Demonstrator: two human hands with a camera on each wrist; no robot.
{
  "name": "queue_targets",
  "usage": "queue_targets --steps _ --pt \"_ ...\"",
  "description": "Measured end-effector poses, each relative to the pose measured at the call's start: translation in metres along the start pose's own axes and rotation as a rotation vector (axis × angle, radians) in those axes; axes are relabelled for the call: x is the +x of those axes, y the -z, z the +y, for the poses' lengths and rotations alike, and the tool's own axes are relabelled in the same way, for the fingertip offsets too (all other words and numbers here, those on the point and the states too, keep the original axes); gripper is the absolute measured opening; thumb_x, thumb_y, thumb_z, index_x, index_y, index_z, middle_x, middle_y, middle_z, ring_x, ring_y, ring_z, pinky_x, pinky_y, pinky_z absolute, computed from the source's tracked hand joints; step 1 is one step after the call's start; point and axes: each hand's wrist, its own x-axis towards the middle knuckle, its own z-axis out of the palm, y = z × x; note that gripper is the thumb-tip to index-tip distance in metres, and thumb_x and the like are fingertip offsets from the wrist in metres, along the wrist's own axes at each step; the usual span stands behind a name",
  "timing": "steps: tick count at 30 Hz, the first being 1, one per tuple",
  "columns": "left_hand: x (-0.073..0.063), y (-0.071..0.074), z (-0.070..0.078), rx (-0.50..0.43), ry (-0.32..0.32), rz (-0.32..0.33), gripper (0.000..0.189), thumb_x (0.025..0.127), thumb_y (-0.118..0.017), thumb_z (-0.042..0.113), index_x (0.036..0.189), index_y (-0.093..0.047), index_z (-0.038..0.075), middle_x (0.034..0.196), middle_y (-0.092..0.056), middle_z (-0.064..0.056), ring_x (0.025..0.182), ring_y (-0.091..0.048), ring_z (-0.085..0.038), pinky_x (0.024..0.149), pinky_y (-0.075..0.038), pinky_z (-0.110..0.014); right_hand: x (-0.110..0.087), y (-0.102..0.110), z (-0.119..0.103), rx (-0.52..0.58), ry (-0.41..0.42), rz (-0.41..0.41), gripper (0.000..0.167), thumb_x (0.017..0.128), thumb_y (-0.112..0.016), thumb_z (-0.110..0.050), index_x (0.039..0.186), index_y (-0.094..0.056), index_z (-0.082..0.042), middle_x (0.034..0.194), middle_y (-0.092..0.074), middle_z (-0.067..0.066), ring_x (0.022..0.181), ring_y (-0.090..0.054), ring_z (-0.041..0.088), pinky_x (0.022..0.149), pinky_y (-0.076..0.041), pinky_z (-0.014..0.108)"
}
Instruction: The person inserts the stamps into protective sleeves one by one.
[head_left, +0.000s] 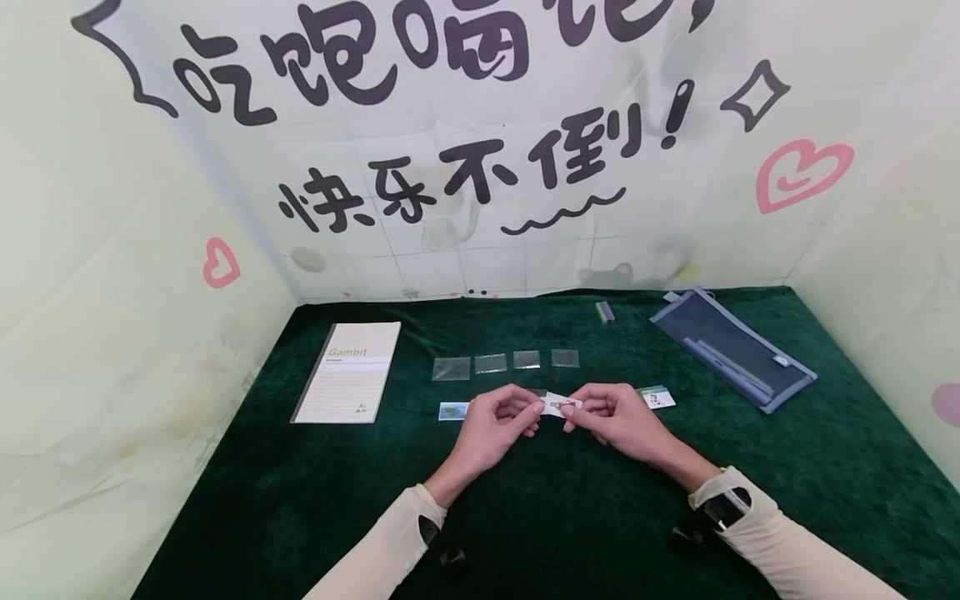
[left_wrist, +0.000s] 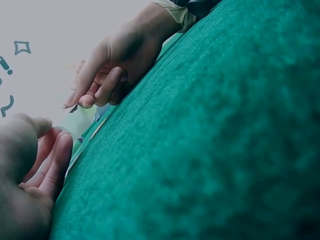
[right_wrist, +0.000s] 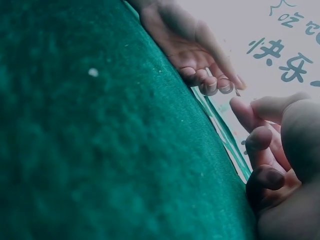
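Observation:
Between the two hands is a small white card [head_left: 553, 404] with dark print, raised over the green cloth. My left hand [head_left: 487, 429] pinches its left end between thumb and fingertips. At the other end, the thumb and index finger of my right hand [head_left: 626, 425] pinch it, with the other fingers curled in below. A small blue picture card [head_left: 452, 411] lies partly hidden behind the left hand. Beside the right hand rests a small pile of printed cards [head_left: 657, 398]. Several clear plastic squares [head_left: 491, 363] lie in a row beyond the hands.
A notebook [head_left: 348, 375] lies at the left on the green cloth [head_left: 300, 500]. To the right is a blue mesh zip pouch [head_left: 738, 350] with slim pen-like items inside. A small purple and green block [head_left: 604, 312] sits near the back wall.

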Motion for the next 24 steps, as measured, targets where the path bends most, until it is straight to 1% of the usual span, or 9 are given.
queue_targets --steps 3,6,11,15,17,19,24 --pt "-0.0005 0.0003 0.0000 0.002 0.010 -0.003 0.021 0.105 -0.074 0.036 0.119 -0.076 0.021 0.109 -0.081 -0.007 0.089 -0.079 -0.016 0.080 -0.068 -0.029 -0.0001 0.0002 0.0009 0.013 0.007 -0.010 0.020 0.106 -0.072 -0.031 0.118 -0.076 -0.016 0.092 -0.082 0.006 0.051 -0.048 0.008 0.044 -0.041 0.024" --pt "-0.0003 0.0002 0.0004 0.013 0.005 -0.007 0.020 0.105 -0.074 0.035 0.118 -0.077 0.020 0.108 -0.081 -0.007 0.088 -0.079 -0.016 0.079 -0.068 -0.029 0.0003 0.0005 0.0015 0.014 0.007 -0.016 0.021 0.106 -0.073 -0.031 0.121 -0.076 -0.017 0.090 -0.082 0.005 0.049 -0.047 0.006 0.043 -0.039 0.022" --pt "0.0022 0.0005 0.0014 0.042 -0.019 -0.005 0.017 0.103 -0.076 0.035 0.113 -0.078 0.021 0.104 -0.082 -0.003 0.086 -0.079 -0.015 0.078 -0.068 -0.029 0.0031 0.0015 0.0017 0.037 0.031 -0.012 0.028 0.106 -0.073 -0.029 0.130 -0.072 -0.015 0.089 -0.082 0.007 0.048 -0.045 0.006 0.042 -0.039 0.024" --pt "0.0023 0.0014 0.0017 0.049 -0.012 -0.007 0.017 0.103 -0.076 0.036 0.112 -0.078 0.022 0.102 -0.081 -0.001 0.086 -0.079 -0.015 0.077 -0.068 -0.029 0.0039 0.0023 0.0016 0.041 0.035 -0.032 0.029 0.106 -0.073 -0.028 0.132 -0.071 -0.015 0.090 -0.082 0.007 0.048 -0.044 0.006 0.041 -0.037 0.024" --pt "0.0017 0.0017 0.0015 0.046 -0.005 -0.013 0.017 0.104 -0.076 0.036 0.112 -0.079 0.022 0.102 -0.081 -0.002 0.086 -0.079 -0.015 0.078 -0.068 -0.028 0.0034 0.0024 0.0019 0.026 0.035 -0.042 0.029 0.106 -0.073 -0.028 0.131 -0.072 -0.016 0.090 -0.082 0.006 0.050 -0.043 0.006 0.043 -0.037 0.024" --pt "0.0016 0.0017 0.0008 0.045 -0.003 -0.020 0.017 0.104 -0.075 0.036 0.113 -0.079 0.022 0.100 -0.081 -0.003 0.085 -0.079 -0.015 0.078 -0.068 -0.028 0.0029 0.0024 0.0023 0.009 0.032 -0.045 0.028 0.105 -0.074 -0.028 0.131 -0.073 -0.016 0.091 -0.082 0.005 0.053 -0.045 0.006 0.047 -0.039 0.024" --pt "0.0017 0.0013 0.0004 0.049 -0.003 -0.027 0.018 0.104 -0.075 0.036 0.113 -0.079 0.021 0.098 -0.081 -0.003 0.082 -0.078 -0.015 0.077 -0.068 -0.028 0.0024 0.0024 0.0041 -0.029 0.032 -0.049 0.030 0.104 -0.075 -0.028 0.132 -0.072 -0.016 0.091 -0.083 0.002 0.065 -0.062 0.012 0.063 -0.048 0.026"
